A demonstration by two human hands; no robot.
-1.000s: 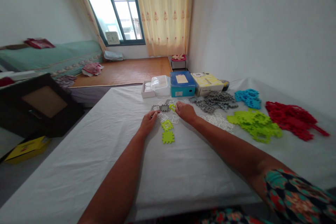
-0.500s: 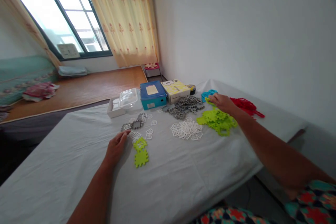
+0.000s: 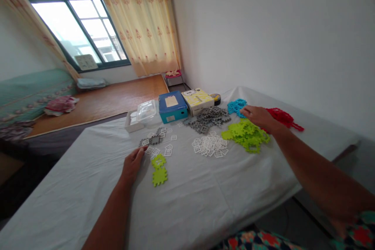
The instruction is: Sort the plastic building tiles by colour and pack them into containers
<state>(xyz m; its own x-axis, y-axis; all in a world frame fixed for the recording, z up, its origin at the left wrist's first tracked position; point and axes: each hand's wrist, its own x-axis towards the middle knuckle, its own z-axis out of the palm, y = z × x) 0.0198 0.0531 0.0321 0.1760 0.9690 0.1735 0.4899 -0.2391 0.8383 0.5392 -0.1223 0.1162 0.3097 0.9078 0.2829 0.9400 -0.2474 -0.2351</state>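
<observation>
My right hand [image 3: 256, 116] reaches over the far edge of a pile of lime-green interlocking tiles [image 3: 246, 134]. Its fingers are pinched on a green tile, of which only a sliver shows under the fingertips. On the left, my left hand [image 3: 133, 162] rests on the table with fingers drawn together. Whatever those fingers hold, if anything, is too small to make out. Beside its fingertips lie loose white square lattice pieces [image 3: 168, 150] and several joined grey tiles [image 3: 156, 139]. Two green tiles [image 3: 159, 175] lie one in front of the other, just right of the left hand.
Behind the white heap [image 3: 209, 144] is a grey tile heap [image 3: 208, 119]. Blue pieces [image 3: 236, 105] and red pieces [image 3: 283, 118] lie farther right. A blue box [image 3: 172, 107], a yellow-white box [image 3: 197, 99] and a clear plastic container [image 3: 147, 110] stand at the back of the white-covered table [image 3: 187, 203].
The whole view has shifted slightly as the head turned. My right hand stays over the far side of the green pile, with less of the green tile showing. My left hand looks unmoved.
</observation>
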